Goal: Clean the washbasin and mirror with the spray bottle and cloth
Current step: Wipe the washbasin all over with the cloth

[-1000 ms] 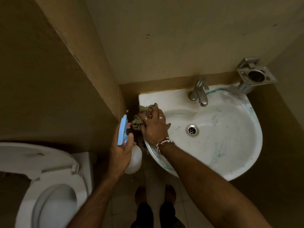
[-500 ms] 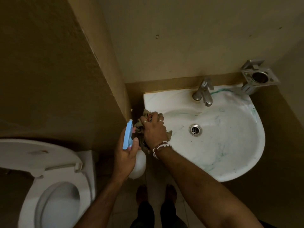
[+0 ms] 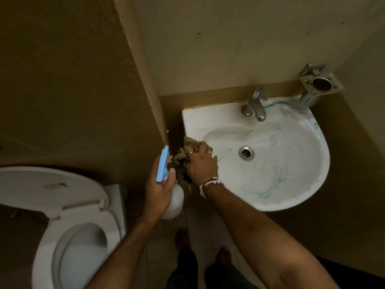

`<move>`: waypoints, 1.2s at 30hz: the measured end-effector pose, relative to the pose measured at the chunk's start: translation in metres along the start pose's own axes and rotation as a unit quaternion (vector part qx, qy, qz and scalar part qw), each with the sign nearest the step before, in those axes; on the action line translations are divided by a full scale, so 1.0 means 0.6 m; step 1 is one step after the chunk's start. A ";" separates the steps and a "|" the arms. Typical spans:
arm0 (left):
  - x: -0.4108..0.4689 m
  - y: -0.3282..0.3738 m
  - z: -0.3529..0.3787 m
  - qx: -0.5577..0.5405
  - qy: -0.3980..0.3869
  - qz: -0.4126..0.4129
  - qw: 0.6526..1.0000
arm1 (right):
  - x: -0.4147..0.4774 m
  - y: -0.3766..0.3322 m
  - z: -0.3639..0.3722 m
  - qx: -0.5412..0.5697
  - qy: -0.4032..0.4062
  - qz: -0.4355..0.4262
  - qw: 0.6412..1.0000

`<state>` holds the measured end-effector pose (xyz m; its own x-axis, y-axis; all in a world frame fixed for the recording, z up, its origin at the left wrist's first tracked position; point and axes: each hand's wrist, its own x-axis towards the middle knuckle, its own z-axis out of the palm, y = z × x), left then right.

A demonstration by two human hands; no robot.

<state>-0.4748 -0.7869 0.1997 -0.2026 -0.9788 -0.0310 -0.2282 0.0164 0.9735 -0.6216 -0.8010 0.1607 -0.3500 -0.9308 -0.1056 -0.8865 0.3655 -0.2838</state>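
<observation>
The white washbasin (image 3: 270,163) is fixed to the back wall, with greenish streaks on its bowl and rim. My right hand (image 3: 201,163) grips a crumpled cloth (image 3: 180,156) and presses it on the basin's left rim. My left hand (image 3: 159,189) holds the spray bottle (image 3: 163,165) by its neck, just left of the basin; its blue head points up and its white body hangs below my palm. No mirror is in view.
A chrome tap (image 3: 255,104) stands at the basin's back, the drain (image 3: 246,153) in the bowl's middle. A metal holder (image 3: 319,85) is on the wall at right. A toilet (image 3: 68,236) with raised lid is at lower left. A wall corner (image 3: 145,80) juts out beside the basin.
My right hand with the cloth has slid a little toward me along the basin's left rim. The left hand keeps the bottle beside it. The camera view has shifted slightly.
</observation>
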 end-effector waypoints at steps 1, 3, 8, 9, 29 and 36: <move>-0.005 0.000 0.002 0.002 0.001 -0.002 1.000 | -0.007 0.004 0.003 0.002 0.003 -0.001 1.000; -0.018 -0.003 0.009 0.010 -0.007 -0.006 1.000 | -0.020 0.012 0.008 -0.003 0.005 -0.009 1.000; -0.059 -0.016 0.033 0.032 -0.008 -0.028 0.999 | -0.051 0.029 0.007 -0.026 0.010 -0.042 0.999; -0.067 -0.016 0.038 0.032 -0.006 -0.030 0.999 | -0.058 0.033 0.006 -0.032 0.011 -0.051 0.998; -0.207 0.024 0.084 0.058 0.028 -0.021 0.998 | -0.204 0.179 -0.033 -0.147 0.011 -0.213 0.966; -0.232 0.027 0.106 0.054 0.010 -0.015 0.998 | -0.243 0.273 -0.057 -0.205 0.055 -0.280 0.936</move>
<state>-0.5110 -0.6371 0.2051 -0.1746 -0.9831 -0.0549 -0.3359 0.0071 0.9419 -0.7263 -0.6054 0.1621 0.1954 -0.9792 0.0549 -0.9742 -0.1874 0.1262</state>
